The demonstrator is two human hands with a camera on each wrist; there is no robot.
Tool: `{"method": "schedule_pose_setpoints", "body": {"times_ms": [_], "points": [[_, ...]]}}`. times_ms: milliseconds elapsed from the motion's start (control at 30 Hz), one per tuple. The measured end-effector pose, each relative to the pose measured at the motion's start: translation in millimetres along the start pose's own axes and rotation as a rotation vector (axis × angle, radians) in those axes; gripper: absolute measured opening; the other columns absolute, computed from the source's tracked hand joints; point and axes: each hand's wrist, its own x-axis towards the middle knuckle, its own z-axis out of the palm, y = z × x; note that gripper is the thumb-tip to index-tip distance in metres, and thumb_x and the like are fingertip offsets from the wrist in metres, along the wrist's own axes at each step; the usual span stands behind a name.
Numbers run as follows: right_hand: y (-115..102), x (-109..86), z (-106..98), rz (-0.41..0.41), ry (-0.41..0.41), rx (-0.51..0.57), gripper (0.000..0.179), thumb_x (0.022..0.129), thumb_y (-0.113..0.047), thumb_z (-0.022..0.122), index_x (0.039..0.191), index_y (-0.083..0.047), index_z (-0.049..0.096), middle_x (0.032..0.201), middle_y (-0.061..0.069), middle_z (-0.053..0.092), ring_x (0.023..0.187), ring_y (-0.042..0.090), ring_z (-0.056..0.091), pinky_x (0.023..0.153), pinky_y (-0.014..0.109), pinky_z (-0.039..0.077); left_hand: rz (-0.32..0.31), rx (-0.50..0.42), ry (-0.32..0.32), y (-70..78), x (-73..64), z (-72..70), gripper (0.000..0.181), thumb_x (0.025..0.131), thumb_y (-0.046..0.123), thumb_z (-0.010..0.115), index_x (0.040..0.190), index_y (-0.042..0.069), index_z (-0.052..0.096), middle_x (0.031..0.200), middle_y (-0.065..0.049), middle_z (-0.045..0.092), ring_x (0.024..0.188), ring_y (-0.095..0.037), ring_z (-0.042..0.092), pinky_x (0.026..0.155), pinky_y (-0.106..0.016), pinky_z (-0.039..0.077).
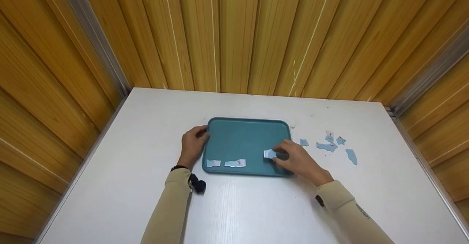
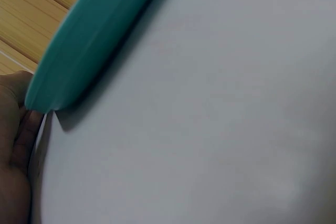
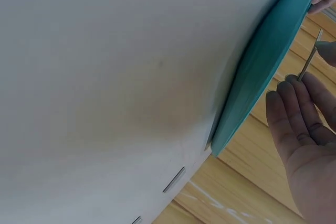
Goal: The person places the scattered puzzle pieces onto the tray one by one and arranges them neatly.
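A teal rectangular tray (image 1: 249, 134) lies on the white table. At its left edge, my left hand (image 1: 192, 145) holds the rim, thumb and fingers around it; the left wrist view shows the fingers (image 2: 26, 140) close under the rim. My right hand (image 1: 298, 159) pinches a small torn scrap of pale blue paper (image 1: 269, 154) between thumb and fingers, above the tray's right part. The right wrist view shows this scrap (image 3: 310, 59) edge-on. Along the tray's near side lie a small torn paper scrap (image 1: 213, 163) at the left corner and a longer strip (image 1: 235, 163) beside it.
Right of the tray, several torn blue paper pieces (image 1: 327, 147) are scattered on the table (image 1: 234, 207), one curved piece (image 1: 351, 156) farthest right and one small piece (image 1: 304, 142) close to the tray. Wood-patterned walls (image 1: 234, 35) stand behind and at both sides.
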Motion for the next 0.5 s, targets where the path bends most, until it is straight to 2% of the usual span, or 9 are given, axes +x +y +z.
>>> {"method": "schedule_pose_setpoints", "body": {"times_ms": [167, 500], "points": [[-5, 3.3, 8, -0.051, 0.001, -0.046, 0.026, 0.093, -0.012, 0.083, 0.116, -0.003, 0.076, 0.107, 0.004, 0.067, 0.102, 0.022, 0.069, 0.091, 0.043, 0.06, -0.006, -0.004, -0.003, -1.8, 1.1, 0.4, 0.033, 0.101, 0.007, 0.072, 0.133, 0.002, 0.072, 0.126, -0.014, 0.073, 0.115, -0.026, 0.069, 0.1, -0.041, 0.055], [-15, 7.6, 20, -0.052, -0.046, -0.069, 0.026, 0.093, -0.013, 0.083, 0.116, -0.004, 0.076, 0.107, 0.002, 0.066, 0.099, 0.017, 0.064, 0.092, 0.041, 0.059, -0.003, -0.003, -0.002, -1.5, 1.2, 0.5, 0.033, 0.101, 0.008, 0.072, 0.133, 0.002, 0.073, 0.127, -0.013, 0.073, 0.115, -0.026, 0.069, 0.1, -0.041, 0.055]]}}
